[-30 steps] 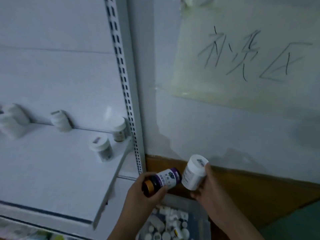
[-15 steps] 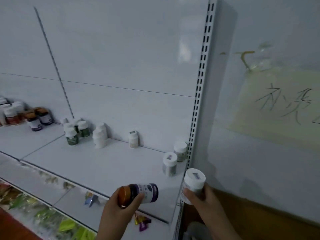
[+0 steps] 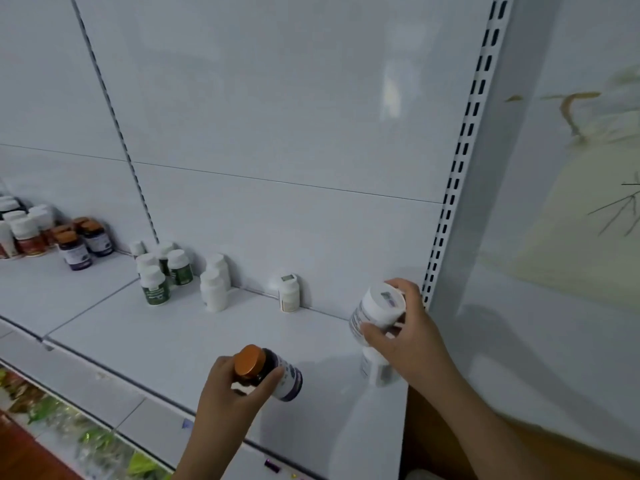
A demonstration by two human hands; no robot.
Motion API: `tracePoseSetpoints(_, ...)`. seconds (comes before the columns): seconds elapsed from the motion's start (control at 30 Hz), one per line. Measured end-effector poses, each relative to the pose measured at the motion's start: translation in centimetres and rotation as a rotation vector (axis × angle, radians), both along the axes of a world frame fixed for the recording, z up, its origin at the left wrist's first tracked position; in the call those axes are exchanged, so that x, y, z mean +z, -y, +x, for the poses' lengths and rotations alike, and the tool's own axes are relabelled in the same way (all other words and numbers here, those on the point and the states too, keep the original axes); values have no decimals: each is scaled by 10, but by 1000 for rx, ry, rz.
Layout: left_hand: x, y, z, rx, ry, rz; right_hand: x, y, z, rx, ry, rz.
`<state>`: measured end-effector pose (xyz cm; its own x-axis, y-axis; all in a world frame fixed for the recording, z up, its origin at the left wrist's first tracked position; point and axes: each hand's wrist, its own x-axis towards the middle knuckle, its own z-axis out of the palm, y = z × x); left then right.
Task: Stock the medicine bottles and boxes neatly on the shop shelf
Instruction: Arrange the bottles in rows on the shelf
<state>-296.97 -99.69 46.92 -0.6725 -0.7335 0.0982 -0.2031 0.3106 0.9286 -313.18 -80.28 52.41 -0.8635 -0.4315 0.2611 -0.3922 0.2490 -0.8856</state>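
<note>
Over white shelf, fingers wrap white bottle

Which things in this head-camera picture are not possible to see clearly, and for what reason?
- Label text on the white bottle: blurred, partly covered by the right hand.
- Another white bottle below: mostly hidden behind that hand.
- Dark bottle label: too small, left hand covers part.
- Far-left bottles: cut by the frame edge.

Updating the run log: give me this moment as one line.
left hand: holds dark orange-capped bottle over shelf | right hand: holds white bottle near shelf's right end | neither set down
</note>
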Motion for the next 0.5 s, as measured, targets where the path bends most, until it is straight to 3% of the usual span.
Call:
tracePoseSetpoints(0.2,-4,39,-46,-158,103,-138,-2,44,-60,-72,-214,261)
tracePoseSetpoints(0.5,-32,63,-80,-319,130,-126,-33,78,-86,-72,-243,633)
